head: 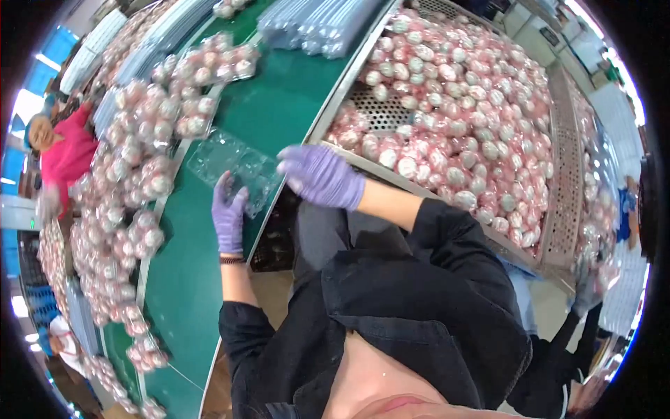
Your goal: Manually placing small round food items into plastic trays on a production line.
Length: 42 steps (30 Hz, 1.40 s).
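Note:
A clear plastic blister tray (235,157) with moulded hollows lies on the green work surface (183,246) in front of me. My left hand (229,212), in a purple knitted glove, rests at the tray's near side with thumb and fingers apart. My right hand (320,175), gloved alike, is above the tray's right edge near the metal rim; its fingers are bent, and whether something small is between them cannot be told. To the right, a perforated metal bin (379,110) holds a heap of round white pieces in clear and reddish wrapping (450,105).
Stacked clear plastic trays (314,23) lie at the far end of the green surface. Filled clear packs (152,115) are piled along its left side. A person in pink (68,146) is across at left; another person's gloved hand (587,288) is at the right.

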Available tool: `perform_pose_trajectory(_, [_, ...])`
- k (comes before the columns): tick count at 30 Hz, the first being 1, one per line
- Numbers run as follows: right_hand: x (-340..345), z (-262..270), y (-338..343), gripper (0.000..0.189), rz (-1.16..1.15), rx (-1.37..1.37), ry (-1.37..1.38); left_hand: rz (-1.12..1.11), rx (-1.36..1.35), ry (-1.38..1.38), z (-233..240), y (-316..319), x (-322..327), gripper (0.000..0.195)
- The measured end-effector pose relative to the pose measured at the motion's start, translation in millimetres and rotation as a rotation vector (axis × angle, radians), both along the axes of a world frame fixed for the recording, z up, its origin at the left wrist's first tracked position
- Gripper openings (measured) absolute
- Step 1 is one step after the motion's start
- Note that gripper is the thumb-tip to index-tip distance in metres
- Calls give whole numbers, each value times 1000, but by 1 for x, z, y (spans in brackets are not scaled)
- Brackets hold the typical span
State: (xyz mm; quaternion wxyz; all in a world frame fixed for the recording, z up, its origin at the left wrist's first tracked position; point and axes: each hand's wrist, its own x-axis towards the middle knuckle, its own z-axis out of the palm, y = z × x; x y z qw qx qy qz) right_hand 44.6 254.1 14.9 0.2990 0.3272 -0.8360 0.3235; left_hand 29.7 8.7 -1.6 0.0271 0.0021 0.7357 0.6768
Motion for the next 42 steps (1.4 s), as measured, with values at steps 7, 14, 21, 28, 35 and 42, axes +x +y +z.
perform_pose_trajectory(7, [-100, -62, 168, 39, -819, 260, -795, 13, -137, 172, -7, -15, 8, 69])
perform_pose_trajectory(14, [-132, -89, 184, 78, -1132, 374, -1037, 53, -107, 103, -7, -10, 22, 72])
perform_pose_trajectory(21, [-135, -82, 198, 49, -744, 454, -1269, 97, -33, 17, -12, -11, 22, 71])
perform_pose_trajectory(28, [-84, -85, 239, 44, 421, -1148, -1318, 23, -87, 140, 4, -1, 14, 68])
perform_pose_trajectory(35, [0, 27, 161, 68, 729, -1264, -1206, 7, -127, 90, -3, -7, 12, 71])
perform_pose_trajectory(42, [18, 36, 117, 49, 669, -1252, -1258, -21, -154, 132, -9, -10, 11, 70])
